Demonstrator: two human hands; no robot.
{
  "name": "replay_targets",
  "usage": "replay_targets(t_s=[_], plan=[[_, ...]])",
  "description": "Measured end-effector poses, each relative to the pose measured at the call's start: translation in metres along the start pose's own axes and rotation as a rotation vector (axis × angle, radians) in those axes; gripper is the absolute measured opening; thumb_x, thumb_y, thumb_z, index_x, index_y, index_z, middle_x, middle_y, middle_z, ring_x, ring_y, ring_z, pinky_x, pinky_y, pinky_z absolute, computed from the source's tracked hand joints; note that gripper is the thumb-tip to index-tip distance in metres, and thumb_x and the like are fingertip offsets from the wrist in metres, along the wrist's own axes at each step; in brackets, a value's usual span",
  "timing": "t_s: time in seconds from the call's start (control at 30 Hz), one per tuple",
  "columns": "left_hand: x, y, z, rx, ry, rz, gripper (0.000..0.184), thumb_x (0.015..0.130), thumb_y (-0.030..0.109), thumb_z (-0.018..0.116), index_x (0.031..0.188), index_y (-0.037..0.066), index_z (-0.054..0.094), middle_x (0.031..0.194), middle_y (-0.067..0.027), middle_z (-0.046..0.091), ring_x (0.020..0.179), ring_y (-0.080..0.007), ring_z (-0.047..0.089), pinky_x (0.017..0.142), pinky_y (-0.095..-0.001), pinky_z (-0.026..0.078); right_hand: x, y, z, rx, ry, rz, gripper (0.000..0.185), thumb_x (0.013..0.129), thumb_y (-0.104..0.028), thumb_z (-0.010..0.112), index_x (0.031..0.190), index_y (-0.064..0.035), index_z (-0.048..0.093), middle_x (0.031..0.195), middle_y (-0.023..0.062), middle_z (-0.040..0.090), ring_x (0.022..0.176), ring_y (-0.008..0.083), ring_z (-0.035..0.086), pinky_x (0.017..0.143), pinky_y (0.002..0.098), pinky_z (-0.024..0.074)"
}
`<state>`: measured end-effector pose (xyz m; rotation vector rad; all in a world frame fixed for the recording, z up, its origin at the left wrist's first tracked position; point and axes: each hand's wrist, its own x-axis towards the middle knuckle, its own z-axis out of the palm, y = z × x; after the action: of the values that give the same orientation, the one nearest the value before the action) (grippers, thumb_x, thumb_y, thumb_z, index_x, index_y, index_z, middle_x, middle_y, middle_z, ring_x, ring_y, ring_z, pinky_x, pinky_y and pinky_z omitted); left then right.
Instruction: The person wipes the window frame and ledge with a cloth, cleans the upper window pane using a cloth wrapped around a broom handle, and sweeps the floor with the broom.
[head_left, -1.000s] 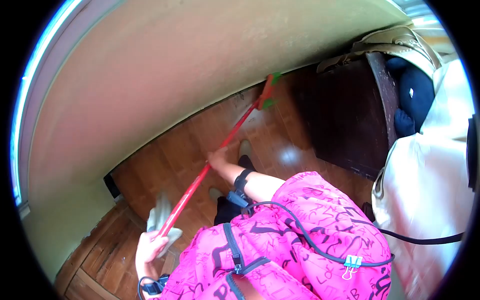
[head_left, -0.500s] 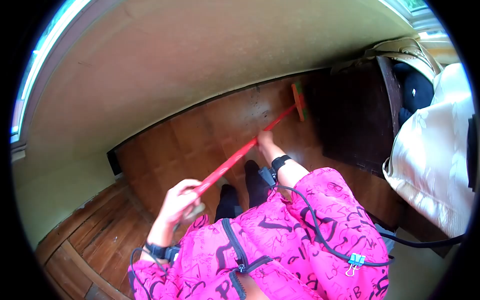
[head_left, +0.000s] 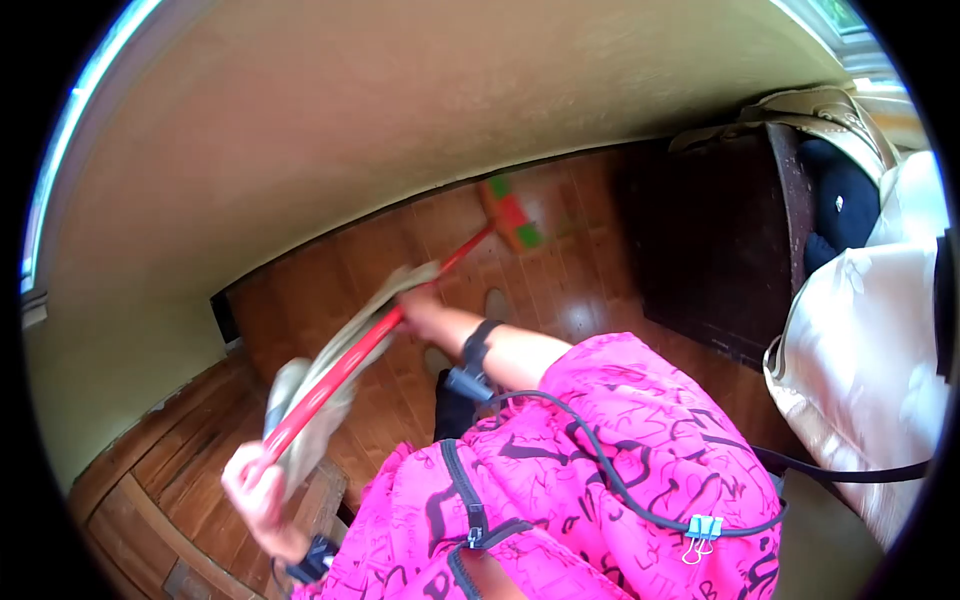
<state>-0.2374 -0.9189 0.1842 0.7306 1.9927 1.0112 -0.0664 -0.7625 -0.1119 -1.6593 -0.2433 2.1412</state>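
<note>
Both hands are on a broom with a long red handle [head_left: 332,388]. My left hand [head_left: 256,490] is closed around its upper end at the lower left. Farther down the handle my right hand [head_left: 420,308] is wrapped around it, somewhat blurred. The broom head [head_left: 512,212], in orange, green and red, is down at the wooden floor near the wall and smeared by motion. A blurred beige, cloth-like strip [head_left: 318,440] runs beside the handle between my hands. I cannot tell whether either hand grips it.
A dark wooden cabinet [head_left: 705,240] stands at the right, with pale shiny fabric [head_left: 850,360] beyond it. The wall [head_left: 330,150] meets the floor [head_left: 330,280] along a dark skirting. My feet are below the broom. A black cable [head_left: 600,455] is clipped to my pink sleeve.
The broom head has moved left, away from the cabinet. Both hands have shifted left, the left one also downward. The beige strip now shows far more along the handle.
</note>
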Motion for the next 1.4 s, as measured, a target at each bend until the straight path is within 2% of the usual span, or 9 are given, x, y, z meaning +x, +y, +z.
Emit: replay_targets(t_s=[0.23, 0.4, 0.6, 0.73, 0.93, 1.0, 1.17, 1.27, 1.4], plan=[[-0.102, 0.010, -0.144, -0.114, 0.169, 0.349, 0.011, 0.076, 0.007, 0.057, 0.084, 0.005, 0.050, 0.075, -0.0002, 0.047, 0.057, -0.0063, 0.043, 0.049, -0.0166, 0.032, -0.131, 0.071, 0.084, -0.084, -0.100, 0.194, 0.031, 0.080, -0.015, 0.053, 0.099, 0.0051, 0.039, 0.078, 0.0125, 0.055, 0.061, 0.0202, 0.060, 0.044, 0.0281, 0.0529], [-0.086, -0.016, -0.078, 0.299, -0.010, 0.469, 0.010, 0.074, -0.002, 0.057, 0.083, 0.002, 0.058, 0.073, -0.0050, 0.052, 0.051, -0.0096, 0.046, 0.043, -0.0217, 0.037, -0.129, 0.042, -0.038, -0.038, 0.037, 0.054, 0.016, 0.079, -0.017, 0.055, 0.081, -0.0008, 0.051, 0.071, 0.0107, 0.053, 0.054, 0.0224, 0.057, 0.045, 0.0323, 0.0508], [-0.046, -0.050, 0.141, 0.113, -0.688, 0.271, 0.012, 0.074, 0.006, 0.065, 0.086, 0.005, 0.063, 0.056, 0.0037, 0.047, 0.051, -0.0021, 0.041, 0.047, -0.0186, 0.035, -0.050, -0.005, -0.265, -0.077, 0.209, 0.018, 0.016, 0.086, -0.021, 0.048, 0.081, -0.0068, 0.047, 0.068, 0.0061, 0.049, 0.058, 0.0174, 0.051, 0.046, 0.0272, 0.0478], [-0.058, -0.069, 0.201, -0.067, -0.637, 0.324, 0.009, 0.074, 0.005, 0.065, 0.083, 0.004, 0.063, 0.060, 0.0059, 0.047, 0.054, -0.0019, 0.039, 0.048, -0.0179, 0.033, -0.004, 0.016, -0.306, -0.049, 0.268, -0.057, 0.009, 0.084, -0.015, 0.044, 0.080, -0.0079, 0.048, 0.066, 0.0056, 0.049, 0.056, 0.0195, 0.049, 0.047, 0.0330, 0.0459], [-0.154, -0.042, 0.069, 0.452, -0.120, 0.619, 0.012, 0.068, -0.002, 0.056, 0.077, 0.001, 0.063, 0.066, -0.0041, 0.058, 0.053, -0.0075, 0.052, 0.045, -0.0189, 0.037, -0.061, 0.103, -0.174, -0.038, -0.076, -0.013, 0.019, 0.084, -0.024, 0.049, 0.092, -0.0072, 0.055, 0.084, 0.0082, 0.058, 0.073, 0.0210, 0.057, 0.062, 0.0362, 0.0489], [-0.218, -0.013, 0.023, 0.328, 0.186, 0.134, 0.006, 0.064, 0.004, 0.057, 0.069, 0.005, 0.060, 0.071, -0.0038, 0.055, 0.058, -0.0127, 0.050, 0.057, -0.0249, 0.039, -0.082, 0.141, -0.144, -0.140, -0.130, 0.045, 0.019, 0.084, -0.022, 0.050, 0.091, -0.0053, 0.056, 0.084, 0.0086, 0.059, 0.073, 0.0215, 0.058, 0.063, 0.0365, 0.0491], [-0.315, -0.001, 0.016, 0.456, 0.293, 0.864, 0.028, 0.070, 0.019, 0.060, 0.091, 0.002, 0.053, 0.074, -0.0009, 0.045, 0.055, -0.0092, 0.044, 0.055, -0.0207, 0.039, -0.161, 0.188, -0.106, -0.203, -0.240, 0.163, 0.018, 0.082, -0.016, 0.052, 0.090, -0.0006, 0.058, 0.084, 0.0097, 0.061, 0.072, 0.0226, 0.060, 0.065, 0.0372, 0.0494], [-0.327, 0.005, -0.013, 0.058, 0.043, 0.611, 0.053, 0.075, 0.033, 0.063, 0.113, 0.001, 0.046, 0.076, -0.0003, 0.051, 0.060, -0.0113, 0.053, 0.052, -0.0227, 0.047, -0.192, 0.180, -0.086, -0.088, -0.268, 0.113, 0.018, 0.082, -0.014, 0.053, 0.087, 0.0017, 0.059, 0.083, 0.0102, 0.062, 0.072, 0.0230, 0.061, 0.065, 0.0376, 0.0494], [-0.244, -0.063, -0.141, 0.606, -0.133, 0.063, 0.044, 0.068, 0.031, 0.066, 0.098, 0.001, 0.054, 0.074, -0.0073, 0.052, 0.064, -0.0162, 0.055, 0.054, -0.0273, 0.046, -0.204, 0.169, -0.053, 0.137, -0.475, 0.199, 0.014, 0.083, -0.013, 0.050, 0.078, -0.0049, 0.059, 0.072, 0.0083, 0.060, 0.063, 0.0184, 0.058, 0.052, 0.0325, 0.0465]])
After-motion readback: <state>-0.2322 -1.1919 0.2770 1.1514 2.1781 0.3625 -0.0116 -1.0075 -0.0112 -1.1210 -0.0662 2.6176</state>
